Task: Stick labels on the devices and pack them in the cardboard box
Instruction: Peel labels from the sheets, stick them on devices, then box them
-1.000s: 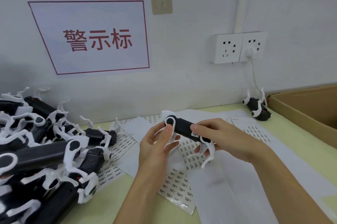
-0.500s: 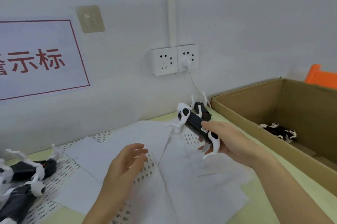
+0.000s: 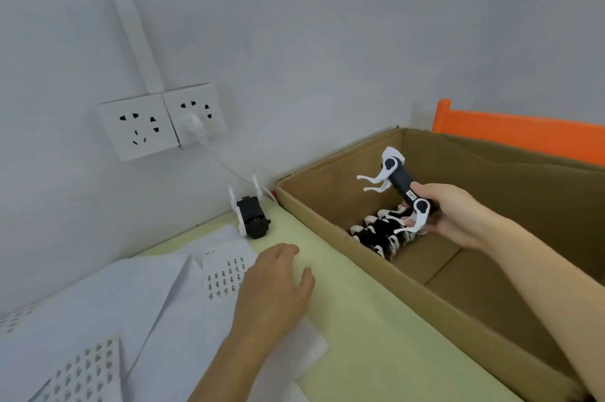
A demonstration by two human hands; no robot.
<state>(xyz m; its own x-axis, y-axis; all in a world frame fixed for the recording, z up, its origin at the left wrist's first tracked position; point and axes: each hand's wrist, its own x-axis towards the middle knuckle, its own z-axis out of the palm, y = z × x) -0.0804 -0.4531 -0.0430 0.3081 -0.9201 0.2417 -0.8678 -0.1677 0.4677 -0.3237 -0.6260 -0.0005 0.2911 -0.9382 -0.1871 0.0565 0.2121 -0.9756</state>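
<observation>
- The packing step is in hand: the right hand [image 3: 453,216] holds a black-and-white device [image 3: 402,183] over the open cardboard box [image 3: 376,265], above the cluster of packed devices [image 3: 381,233] lying on the box floor near its far-left corner.
- A small white label [image 3: 411,196] shows on the dark body just beside the thumb, so this one looks labelled and ready to go in.
- Grip, right: fingers and thumb are wrapped round the lower end of the device's body, which tilts up and to the left, its white legs pointing left and down.
- Grip, left: the left hand [image 3: 273,287] is released, holding nothing, with fingers relaxed, low over the label sheets [image 3: 226,274] on the counter [image 3: 353,329].
- Next, as I judge it, the right hand must lower the device beside the packed ones and let go gently; the thin white legs could catch on those already there.
- Another device [image 3: 251,216] sits on the counter by the wall, just outside the box's left corner, apart from both hands.
</observation>
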